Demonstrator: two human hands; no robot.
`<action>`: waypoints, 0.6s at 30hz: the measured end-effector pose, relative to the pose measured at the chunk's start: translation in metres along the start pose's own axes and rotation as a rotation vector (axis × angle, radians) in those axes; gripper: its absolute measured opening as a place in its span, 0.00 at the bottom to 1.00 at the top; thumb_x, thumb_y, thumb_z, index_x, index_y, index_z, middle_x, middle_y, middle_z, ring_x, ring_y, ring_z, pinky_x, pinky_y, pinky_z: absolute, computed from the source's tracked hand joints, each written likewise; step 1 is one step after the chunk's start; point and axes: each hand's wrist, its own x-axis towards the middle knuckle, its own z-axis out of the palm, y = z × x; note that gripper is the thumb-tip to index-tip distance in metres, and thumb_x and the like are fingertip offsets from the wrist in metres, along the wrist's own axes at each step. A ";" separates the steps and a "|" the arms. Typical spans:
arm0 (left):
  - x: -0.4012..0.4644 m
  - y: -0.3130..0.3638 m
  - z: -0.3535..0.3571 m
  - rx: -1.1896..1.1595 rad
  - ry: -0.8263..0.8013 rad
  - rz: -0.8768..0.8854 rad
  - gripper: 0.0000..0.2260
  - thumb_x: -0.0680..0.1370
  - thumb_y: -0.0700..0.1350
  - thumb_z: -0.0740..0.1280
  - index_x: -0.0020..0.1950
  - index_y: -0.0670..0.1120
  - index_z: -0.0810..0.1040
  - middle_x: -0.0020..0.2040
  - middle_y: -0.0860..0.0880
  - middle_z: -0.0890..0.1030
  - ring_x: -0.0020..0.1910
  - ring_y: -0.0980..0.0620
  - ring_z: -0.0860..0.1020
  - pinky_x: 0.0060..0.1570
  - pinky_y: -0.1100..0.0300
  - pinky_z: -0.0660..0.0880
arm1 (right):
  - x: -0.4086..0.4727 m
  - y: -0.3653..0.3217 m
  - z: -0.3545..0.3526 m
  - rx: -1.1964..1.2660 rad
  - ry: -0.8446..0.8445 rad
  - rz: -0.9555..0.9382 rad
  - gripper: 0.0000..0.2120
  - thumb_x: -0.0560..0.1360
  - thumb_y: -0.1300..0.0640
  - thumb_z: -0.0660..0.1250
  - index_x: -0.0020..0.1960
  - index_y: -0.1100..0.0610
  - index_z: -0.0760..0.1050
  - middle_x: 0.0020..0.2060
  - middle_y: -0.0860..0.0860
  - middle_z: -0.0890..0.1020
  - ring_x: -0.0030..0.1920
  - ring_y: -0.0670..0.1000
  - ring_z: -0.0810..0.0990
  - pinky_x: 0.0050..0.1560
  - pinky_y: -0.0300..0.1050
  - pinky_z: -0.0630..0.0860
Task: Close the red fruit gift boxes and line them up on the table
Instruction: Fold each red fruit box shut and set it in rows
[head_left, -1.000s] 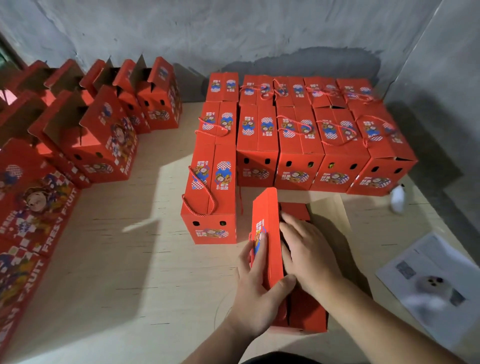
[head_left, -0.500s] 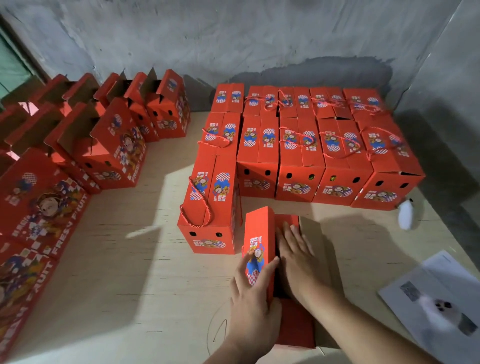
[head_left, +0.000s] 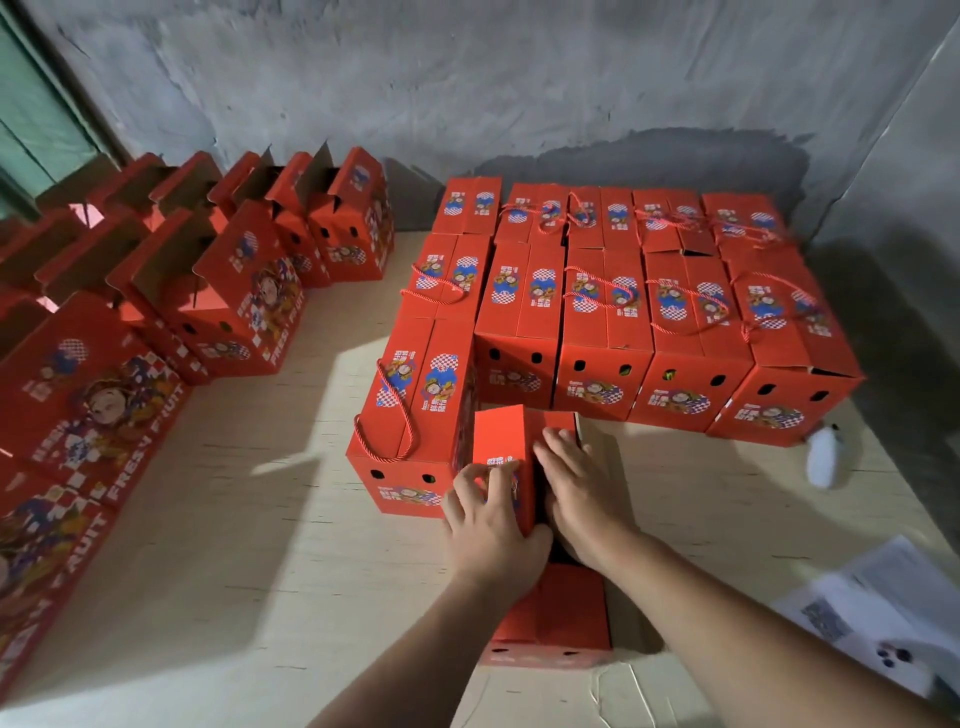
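A red fruit gift box (head_left: 553, 618) stands on the table (head_left: 223, 561) right in front of me, its top half folded. My left hand (head_left: 491, 519) holds the raised left top flap (head_left: 504, 441), thumb curled round its near edge and fingers on its printed face. My right hand (head_left: 582, 493) lies flat, fingers straight, pressing the other flap down into the box. Just left of it stands a closed box (head_left: 415, 415) with a rope handle. Behind are rows of closed boxes (head_left: 623, 312), packed side by side.
Several boxes with open tops (head_left: 223, 291) stand in a line along the left side. A white sheet of paper (head_left: 872, 618) lies at the right near the table edge, and a small white object (head_left: 826, 457) by the closed rows. A grey wall is behind.
The box has slid away from me, up beside the closed box on the left. My left hand has moved up the raised flap; my right hand still presses the other flap.
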 end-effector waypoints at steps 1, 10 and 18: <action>0.003 -0.001 0.001 0.051 0.027 0.051 0.32 0.68 0.60 0.64 0.74 0.59 0.67 0.74 0.51 0.62 0.72 0.42 0.62 0.73 0.47 0.62 | -0.001 0.002 0.002 -0.036 -0.005 -0.018 0.31 0.77 0.66 0.63 0.79 0.61 0.63 0.81 0.56 0.61 0.81 0.59 0.56 0.79 0.51 0.45; 0.019 0.003 -0.003 0.173 -0.181 0.151 0.38 0.77 0.47 0.60 0.83 0.62 0.45 0.84 0.45 0.42 0.82 0.36 0.49 0.78 0.39 0.54 | -0.002 0.002 -0.001 -0.017 0.016 -0.018 0.30 0.80 0.64 0.63 0.80 0.61 0.60 0.81 0.55 0.58 0.82 0.57 0.53 0.79 0.48 0.41; 0.004 0.009 0.020 0.285 -0.075 0.092 0.33 0.81 0.48 0.56 0.83 0.62 0.46 0.84 0.51 0.41 0.80 0.35 0.51 0.77 0.42 0.58 | -0.004 -0.001 -0.005 -0.022 -0.002 0.044 0.27 0.84 0.61 0.57 0.82 0.58 0.57 0.83 0.54 0.53 0.83 0.54 0.49 0.81 0.50 0.46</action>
